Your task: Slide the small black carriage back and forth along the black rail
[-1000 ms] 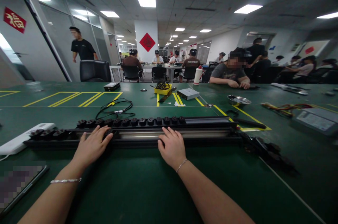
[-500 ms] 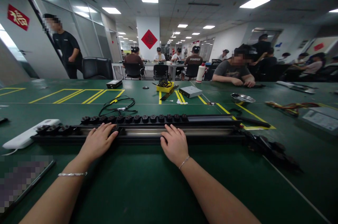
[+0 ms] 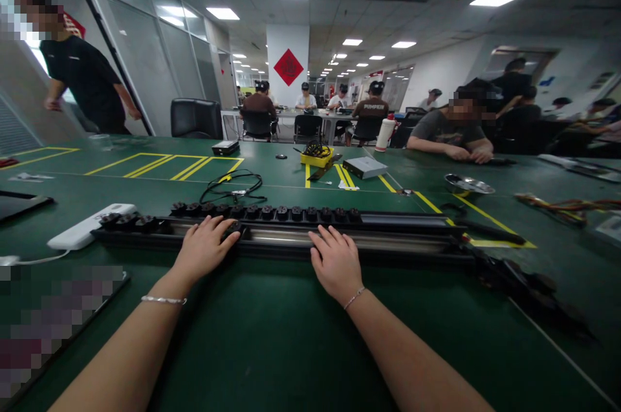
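Note:
A long black power strip housing (image 3: 412, 258) lies across the bench in front of me, its bare metal channel showing in the middle. My left hand (image 3: 206, 245) lies over its left part, thumb and forefinger at either side of a small black socket module (image 3: 241, 229). The other fingers reach over the far wall. My right hand (image 3: 337, 258) rests on the near wall right of the middle, fingers stretched over the channel and holding nothing. More socket modules (image 3: 145, 220) sit at the housing's left end. Just behind lies a second strip (image 3: 283, 213) with a row of round sockets.
A white power strip (image 3: 92, 226) is at the left, above a blurred-out flat device (image 3: 58, 334). Black modules (image 3: 538, 289) lie off the right end. Behind are a cable coil (image 3: 233, 187), a yellow box (image 3: 315, 157), a grey box (image 3: 365, 167) and a metal bowl (image 3: 469, 184). A co-worker (image 3: 456, 118) sits opposite.
My view has turned slightly, so the bench things appear further right. Both hands keep nearly the same pose on the housing. The person walking at the left has moved further left.

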`<state>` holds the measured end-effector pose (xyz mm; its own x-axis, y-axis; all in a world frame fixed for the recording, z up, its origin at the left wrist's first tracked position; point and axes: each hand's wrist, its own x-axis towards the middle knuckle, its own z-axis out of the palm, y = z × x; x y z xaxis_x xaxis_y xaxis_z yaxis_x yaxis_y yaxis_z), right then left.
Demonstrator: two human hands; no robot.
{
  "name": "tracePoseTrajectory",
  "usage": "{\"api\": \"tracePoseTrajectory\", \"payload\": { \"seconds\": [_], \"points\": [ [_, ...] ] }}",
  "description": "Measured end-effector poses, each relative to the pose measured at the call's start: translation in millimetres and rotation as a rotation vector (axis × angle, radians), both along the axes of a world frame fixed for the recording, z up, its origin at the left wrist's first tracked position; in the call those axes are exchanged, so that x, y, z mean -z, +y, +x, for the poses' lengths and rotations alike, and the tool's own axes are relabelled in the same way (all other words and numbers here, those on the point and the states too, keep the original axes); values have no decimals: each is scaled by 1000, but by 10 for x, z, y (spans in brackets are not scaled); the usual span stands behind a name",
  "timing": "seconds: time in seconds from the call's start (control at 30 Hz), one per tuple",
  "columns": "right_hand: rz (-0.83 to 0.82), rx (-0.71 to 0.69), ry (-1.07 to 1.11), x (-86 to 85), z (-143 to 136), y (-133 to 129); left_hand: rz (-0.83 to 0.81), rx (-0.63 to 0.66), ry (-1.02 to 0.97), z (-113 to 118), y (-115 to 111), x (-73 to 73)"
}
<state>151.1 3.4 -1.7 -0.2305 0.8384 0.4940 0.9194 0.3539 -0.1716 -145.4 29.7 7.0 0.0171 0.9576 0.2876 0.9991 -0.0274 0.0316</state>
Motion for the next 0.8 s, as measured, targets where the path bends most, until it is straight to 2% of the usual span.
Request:
{"api": "tracePoseTrajectory", "payload": {
  "seconds": [0.3,0.53,0.8],
  "points": [
    [-2,7,-35,6,6,7,-25,-6,-55,63,-28,-52],
    [-7,6,-43,4,12,16,-22,65,-75,82,-30,-37],
    [-14,-1,-36,-8,8,13,-18,37,-72,140,-44,-82]
  ]
}}
